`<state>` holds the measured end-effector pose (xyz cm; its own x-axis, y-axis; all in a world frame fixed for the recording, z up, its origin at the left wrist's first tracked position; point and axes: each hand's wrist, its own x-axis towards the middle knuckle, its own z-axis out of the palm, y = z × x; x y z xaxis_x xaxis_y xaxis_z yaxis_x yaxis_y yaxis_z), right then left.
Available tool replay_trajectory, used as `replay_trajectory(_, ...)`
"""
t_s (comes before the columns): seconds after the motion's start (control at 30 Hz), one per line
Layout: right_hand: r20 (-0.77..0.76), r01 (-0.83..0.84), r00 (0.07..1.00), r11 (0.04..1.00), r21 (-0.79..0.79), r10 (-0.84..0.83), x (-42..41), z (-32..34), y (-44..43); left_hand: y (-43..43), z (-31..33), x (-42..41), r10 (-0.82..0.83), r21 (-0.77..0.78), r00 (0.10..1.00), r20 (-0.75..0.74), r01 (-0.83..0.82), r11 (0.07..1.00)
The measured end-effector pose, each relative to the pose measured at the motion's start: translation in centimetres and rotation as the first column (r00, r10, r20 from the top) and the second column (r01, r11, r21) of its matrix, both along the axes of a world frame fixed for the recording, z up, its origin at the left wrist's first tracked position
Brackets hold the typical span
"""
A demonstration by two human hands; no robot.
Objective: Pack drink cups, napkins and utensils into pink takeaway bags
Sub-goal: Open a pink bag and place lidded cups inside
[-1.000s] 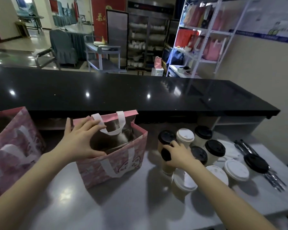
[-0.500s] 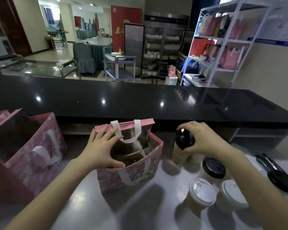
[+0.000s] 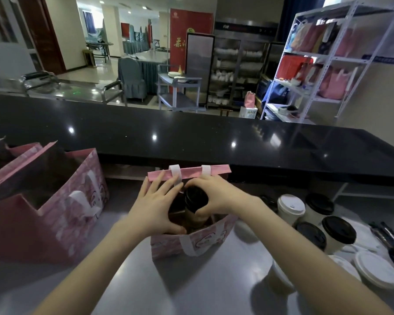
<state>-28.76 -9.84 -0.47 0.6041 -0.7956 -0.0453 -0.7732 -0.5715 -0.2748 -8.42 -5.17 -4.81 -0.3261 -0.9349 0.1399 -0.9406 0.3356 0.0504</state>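
A small pink takeaway bag point(image 3: 200, 243) with white handles stands open on the grey counter point(image 3: 180, 289). My left hand point(image 3: 156, 206) lies on its left rim, fingers spread, thumb hooked over the near edge. My right hand point(image 3: 212, 197) grips a black-lidded drink cup point(image 3: 195, 206) by the top, and the cup is partly inside the bag's mouth. To the right stand several more cups with black lids point(image 3: 338, 229) and white lids point(image 3: 291, 204). Black utensils point(image 3: 387, 234) lie at the far right on white napkins point(image 3: 363, 243).
A larger pink bag point(image 3: 62, 212) stands open at the left, with another behind it. A raised black countertop point(image 3: 191, 135) runs across just behind the bags. Beyond it are a white shelf rack point(image 3: 323, 62) and a grey cart point(image 3: 179, 92).
My right hand has lifted the black-lidded cup from the group and carried it left, into the mouth of the small bag. My left hand has stayed on the bag's rim.
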Motion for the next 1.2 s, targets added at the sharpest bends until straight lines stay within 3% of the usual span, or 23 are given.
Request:
replay_trajectory(0.33, 0.008, 0.023, 1.000, 0.998, -0.055, -0.022, -0.7, -5.1, 1.6, -0.7, 3.1, 2.3, -0.130, 0.027, 0.987, 0.090, 0.128, 0.991)
replay_trajectory(0.5, -0.004, -0.061, 0.998, 0.990, -0.124, 0.061, -0.9, -5.1, 3.5, 0.4, 1.8, 2.0, -0.130, 0.080, 0.973, 0.191, 0.117, 0.990)
replay_trajectory(0.67, 0.046, -0.116, 0.991, 0.986, -0.119, 0.122, 0.6, -4.7, 4.1, 1.8, 1.5, 1.5, -0.157, 0.048, 0.973, 0.172, 0.151, 0.987)
replay_trajectory(0.87, -0.046, -0.035, 0.998, 0.996, -0.085, 0.031, 3.3, -6.2, 2.4, 3.0, 1.7, 1.1, -0.156, 0.024, 0.971, 0.180, 0.154, 0.988)
replay_trajectory(1.2, 0.016, 0.004, 1.000, 1.000, -0.013, -0.004, 4.8, -7.9, 1.5, 2.7, 1.7, 1.7, -0.119, 0.079, 0.984, 0.130, 0.109, 0.991)
